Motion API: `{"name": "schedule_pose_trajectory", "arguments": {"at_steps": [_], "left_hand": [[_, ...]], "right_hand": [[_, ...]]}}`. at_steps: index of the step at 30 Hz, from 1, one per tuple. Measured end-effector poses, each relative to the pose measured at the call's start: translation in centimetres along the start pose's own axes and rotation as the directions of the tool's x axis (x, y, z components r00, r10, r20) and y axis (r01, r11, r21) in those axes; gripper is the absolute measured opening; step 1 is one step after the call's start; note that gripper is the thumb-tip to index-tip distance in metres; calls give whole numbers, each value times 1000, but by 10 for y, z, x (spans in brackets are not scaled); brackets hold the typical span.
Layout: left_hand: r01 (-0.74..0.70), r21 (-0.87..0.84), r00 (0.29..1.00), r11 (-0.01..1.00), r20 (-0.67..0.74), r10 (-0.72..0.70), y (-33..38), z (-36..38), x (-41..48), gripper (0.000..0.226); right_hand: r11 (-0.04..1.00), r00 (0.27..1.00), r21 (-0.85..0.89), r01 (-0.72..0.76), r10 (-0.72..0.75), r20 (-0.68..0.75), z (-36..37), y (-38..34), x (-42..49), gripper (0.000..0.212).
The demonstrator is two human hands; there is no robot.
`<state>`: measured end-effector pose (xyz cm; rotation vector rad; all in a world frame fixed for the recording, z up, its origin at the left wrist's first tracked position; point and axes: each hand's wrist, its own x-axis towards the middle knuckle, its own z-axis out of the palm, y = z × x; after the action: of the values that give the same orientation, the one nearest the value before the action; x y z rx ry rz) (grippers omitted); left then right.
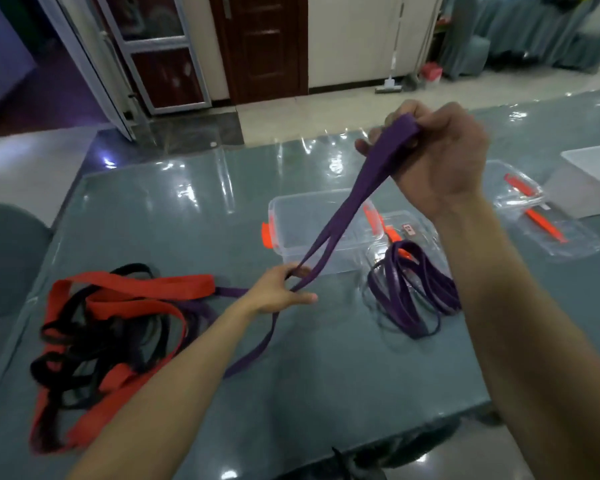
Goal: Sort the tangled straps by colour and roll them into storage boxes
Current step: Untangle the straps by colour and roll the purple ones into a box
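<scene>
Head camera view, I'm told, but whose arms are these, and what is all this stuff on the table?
There is no machine here. A person wears one camera on the head, so you look forward and down at their own two bare hands. The right hand grips folded loops of a purple strap, raised above the table. The left hand pinches the same strap lower down. On the table's left side lies a tangle of red and black straps. Further ahead stands an open clear box with orange latches, and beside it lies a loose purple bundle.
</scene>
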<state>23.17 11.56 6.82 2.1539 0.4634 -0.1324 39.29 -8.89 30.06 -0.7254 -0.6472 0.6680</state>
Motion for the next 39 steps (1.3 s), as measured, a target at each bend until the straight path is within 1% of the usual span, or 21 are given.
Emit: {"name": "schedule_pose_trajectory", "arguments": {"at_steps": [1, 2, 3, 4, 5, 6, 7, 8, 11, 13, 15, 17, 20, 21, 23, 26, 28, 32, 35, 37, 39], "left_hand": [[10, -17, 1000, 1000, 6, -10, 7, 8, 4, 26], [29, -9, 1000, 1000, 7, -29, 14, 13, 7, 22], [54, 10, 999, 998, 6, -54, 20, 14, 9, 30], [73, 43, 997, 996, -14, -72, 29, 11, 10, 32], [72, 102, 996, 992, -59, -66, 38, 5, 11, 30], [67, 192, 993, 979, -113, -45, 48, -4, 11, 30], [72, 272, 986, 959, -163, -28, 61, -12, 12, 33], [85, 321, 980, 943, -198, -21, 75, -18, 13, 34], [123, 467, 976, 876, -217, -22, 120, -21, 17, 35], [128, 513, 988, 849, -136, -66, 147, -17, 16, 53], [117, 488, 993, 865, -70, -95, 168, -16, 11, 64], [63, 472, 998, 880, -50, -44, 181, -17, 4, 66], [-20, 411, 980, 911, -171, 99, 187, -26, -7, 59], [-31, 337, 968, 941, -223, 112, 183, -29, -10, 59], [-39, 121, 969, 992, -237, 67, 170, -33, -14, 60], [25, 30, 993, 999, -115, -22, 136, -13, -11, 44], [125, 7, 989, 992, -79, -124, 110, 10, -8, 21], [285, -37, 909, 958, -307, -282, 103, 4, -1, 34], [202, 9, 759, 979, -633, -151, 142, -54, -4, 46], [155, 264, 776, 952, -629, 48, 173, -87, -12, 36], [145, 445, 843, 884, -523, 125, 196, -97, -24, 29]], "right_hand": [[1000, 1000, 28, 2, -2, -8, -14, -9, 1, 10], [1000, 999, 2, -8, 8, -48, -34, -17, 1, 9], [988, 991, -149, -40, 20, -135, -59, -24, 0, 7], [892, 969, -436, -117, 6, -248, -88, -28, -3, 12], [614, 941, -751, -243, -38, -336, -119, -30, -7, 20], [265, 925, -899, -348, -62, -376, -145, -26, -12, 26], [24, 923, -925, -379, -64, -380, -165, -21, -18, 32], [-46, 932, -931, -363, -33, -362, -176, -13, -23, 36], [114, 962, -977, -178, 229, -149, -170, 25, -36, 52], [156, 912, -985, -75, 411, -5, -151, 52, -41, 90], [196, 861, -977, -88, 508, 24, -134, 76, -43, 119], [272, 851, -954, -129, 524, 34, -124, 90, -42, 111], [363, 878, -928, -81, 468, 106, -118, 86, -27, 38], [387, 868, -920, -58, 474, 145, -118, 78, -20, 22], [425, 830, -905, -25, 514, 218, -114, 54, -8, 13], [408, 784, -910, 74, 539, 306, -96, 14, 7, 24], [404, 778, -907, 115, 531, 335, -84, -6, 14, 47], [335, 871, -933, 130, 411, 269, -86, -24, 22, 56], [249, 872, -968, 42, 463, 157, -95, -21, 24, 53], [230, 843, -973, 11, 521, 132, -91, -13, 24, 65], [337, 821, -940, -58, 552, 147, -77, -3, 22, 90]]}}
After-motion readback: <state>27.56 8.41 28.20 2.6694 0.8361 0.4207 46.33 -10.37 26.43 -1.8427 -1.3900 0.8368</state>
